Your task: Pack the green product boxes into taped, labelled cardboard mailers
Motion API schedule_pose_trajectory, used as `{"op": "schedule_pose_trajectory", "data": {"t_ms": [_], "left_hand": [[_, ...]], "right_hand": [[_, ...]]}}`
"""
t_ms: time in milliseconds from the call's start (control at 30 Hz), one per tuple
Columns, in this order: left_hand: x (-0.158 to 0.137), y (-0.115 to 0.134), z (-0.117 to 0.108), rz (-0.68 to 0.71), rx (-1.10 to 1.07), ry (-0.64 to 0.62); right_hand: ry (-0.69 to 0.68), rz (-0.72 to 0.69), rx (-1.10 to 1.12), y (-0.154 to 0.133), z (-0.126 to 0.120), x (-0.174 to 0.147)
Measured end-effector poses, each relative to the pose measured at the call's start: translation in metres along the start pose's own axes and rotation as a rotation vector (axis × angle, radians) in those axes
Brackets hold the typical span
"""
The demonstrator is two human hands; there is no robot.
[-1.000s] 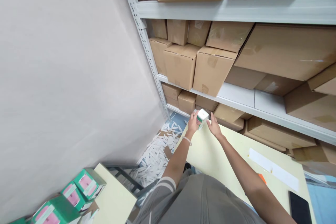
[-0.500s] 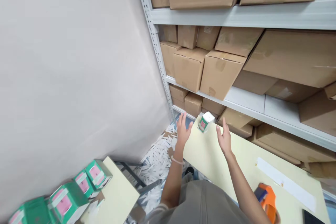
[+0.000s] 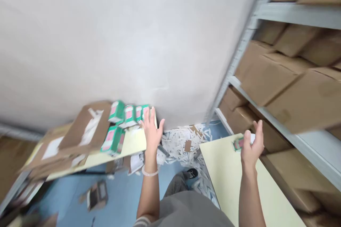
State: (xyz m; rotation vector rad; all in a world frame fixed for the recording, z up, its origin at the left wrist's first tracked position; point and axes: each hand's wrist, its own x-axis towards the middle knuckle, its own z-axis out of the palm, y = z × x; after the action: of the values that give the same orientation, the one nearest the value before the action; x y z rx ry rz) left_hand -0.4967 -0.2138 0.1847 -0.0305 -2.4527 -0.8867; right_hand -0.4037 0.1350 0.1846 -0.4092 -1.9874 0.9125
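Note:
My left hand [image 3: 152,133] is raised with its fingers spread and holds nothing. In the view it overlaps the right end of a row of green-and-pink boxes [image 3: 130,115] on a pale table by the wall. My right hand [image 3: 252,150] is up over a second pale table, thumb and fingers apart and nothing in its grasp. Behind it, partly hidden, a single small green-and-pink box [image 3: 238,144] stands near that table's far edge. Another green-and-pink box [image 3: 111,139] lies in front of the row.
Flattened brown cardboard [image 3: 85,126] covers the left table [image 3: 135,140]. White paper strips [image 3: 176,142] litter the floor between the tables. A metal shelf [image 3: 242,51] packed with brown cartons [image 3: 282,74] rises behind the right table [image 3: 221,170]. A small open carton [image 3: 98,195] sits on the blue floor.
The view has swung left, bringing the left table, cardboard and blue floor into sight. The orange tool on the right table has left the picture. Both hands stay raised, now further apart.

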Motion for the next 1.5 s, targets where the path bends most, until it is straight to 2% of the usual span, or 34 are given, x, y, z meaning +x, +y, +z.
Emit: {"op": "schedule_pose_trajectory", "data": {"t_ms": [167, 333, 433, 600, 733, 867, 1033, 1200, 1333, 1500], "left_hand": [[-0.085, -0.07, -0.113, -0.313, 0.234, 0.193], [-0.162, -0.104, -0.202, -0.547, 0.367, 0.378], [-0.199, -0.114, -0.24, -0.625, 0.4, 0.486], [-0.254, -0.138, -0.292, -0.75, 0.412, 0.615], [-0.293, -0.172, -0.339, -0.83, 0.474, 0.711], [-0.319, -0.217, -0.394, -0.86, 0.554, 0.784], [-0.323, -0.28, -0.456, -0.819, 0.554, 0.778], [-0.291, -0.347, -0.494, -0.781, 0.501, 0.697], [-0.244, -0.401, -0.498, -0.7, 0.447, 0.598], [-0.176, -0.461, -0.486, -0.635, 0.395, 0.492]], "right_hand": [[-0.214, -0.094, 0.146, -0.036, 0.057, -0.046], [-0.461, -0.176, 0.305, -0.091, 0.11, -0.093], [-0.55, -0.239, 0.38, -0.13, 0.131, -0.117], [-0.666, -0.343, 0.452, -0.186, 0.152, -0.165], [-0.716, -0.389, 0.456, -0.213, 0.172, -0.209], [-0.687, -0.387, 0.451, -0.24, 0.198, -0.256], [-0.677, -0.342, 0.449, -0.294, 0.229, -0.317], [-0.671, -0.323, 0.46, -0.356, 0.252, -0.367], [-0.77, -0.374, 0.442, -0.39, 0.285, -0.398], [-0.87, -0.466, 0.433, -0.426, 0.363, -0.419]]}}
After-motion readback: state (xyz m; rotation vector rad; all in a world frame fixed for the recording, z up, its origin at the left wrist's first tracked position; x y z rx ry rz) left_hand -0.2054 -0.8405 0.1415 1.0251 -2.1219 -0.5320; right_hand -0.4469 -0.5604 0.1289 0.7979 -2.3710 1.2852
